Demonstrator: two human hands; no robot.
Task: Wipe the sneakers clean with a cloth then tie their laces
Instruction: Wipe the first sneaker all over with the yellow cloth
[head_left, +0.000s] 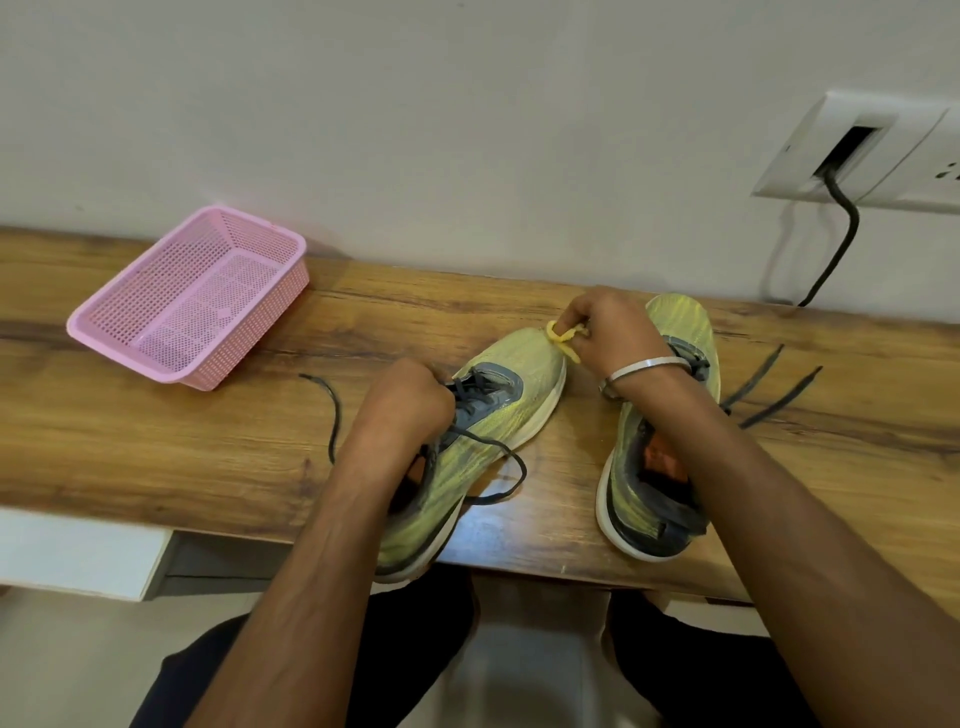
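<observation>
Two yellow-green sneakers with grey collars stand on the wooden table (156, 457). The left sneaker (483, 415) points away and to the right, its heel over the table's front edge. My left hand (410, 405) grips it at the tongue and dark laces (332, 415), which trail loose to the left and front. My right hand (608, 327) holds a small bunched yellow cloth (561, 338) against the left sneaker's toe. The right sneaker (670, 431) lies partly under my right forearm, its dark laces (769, 384) spread to the right.
A pink perforated plastic basket (192, 296) stands at the table's back left. A white wall socket plate (862, 150) with a black cable (836, 244) hangs at the upper right. My dark-clothed knees (415, 675) are below the table's front edge.
</observation>
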